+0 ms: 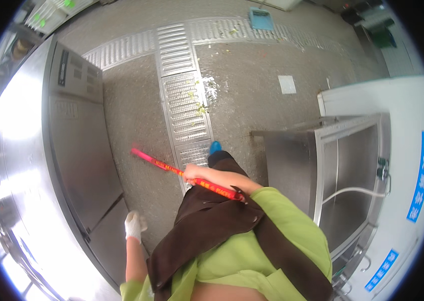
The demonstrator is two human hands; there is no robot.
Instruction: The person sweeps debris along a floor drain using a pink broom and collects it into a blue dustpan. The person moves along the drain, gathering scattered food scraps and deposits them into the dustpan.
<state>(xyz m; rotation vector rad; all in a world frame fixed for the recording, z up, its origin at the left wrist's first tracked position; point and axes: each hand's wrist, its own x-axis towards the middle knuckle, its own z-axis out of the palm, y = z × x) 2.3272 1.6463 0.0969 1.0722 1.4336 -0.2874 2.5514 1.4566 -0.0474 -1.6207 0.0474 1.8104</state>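
Right hand (190, 173), bare: grip closed round a red printed pole (156, 162), which slants across the front of the brown apron (207, 213). The pole's pink end points out over the floor to the left; its other end lies beside the right forearm, probably so the arm steadies it. Left hand (134, 224), in a white glove, hangs beside the steel cabinet (84, 165); no object shows in it, but finger closure cannot be told.

Floor (247, 95): grey, wet-looking, crossed by metal drain grates (184, 93) strewn with green scraps (201, 109). Blue dustpan (261, 19) rests at the far grate. To the right, steel sink unit (292, 170) with a pale hose (355, 189).
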